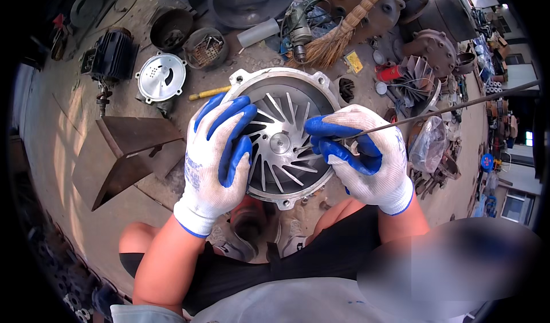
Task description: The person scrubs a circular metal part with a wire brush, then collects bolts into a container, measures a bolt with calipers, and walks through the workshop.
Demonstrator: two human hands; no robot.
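Observation:
A round silver metal housing (pixel 252 81) with mounting ears sits in front of me. Inside it lies a bladed impeller (pixel 279 143), its thin vanes fanning out from a hub. My left hand (pixel 216 148), in a white glove with blue coating, curls over the housing's left side. It hides that part of the rim. Between the fingers and thumb of my gloved right hand (pixel 364 145) is a long thin metal rod (pixel 452 107). The rod's inner end reaches close to a small hole beside the hub; its other end stretches far right.
A bent steel plate (pixel 123 157) stands at left, near a dark electric motor (pixel 109 55) and a silver round cover (pixel 161 77). Beyond the housing are a yellow-handled tool (pixel 209 93), a power drill (pixel 299 31) and a straw broom (pixel 338 39). Scrap parts crowd the right.

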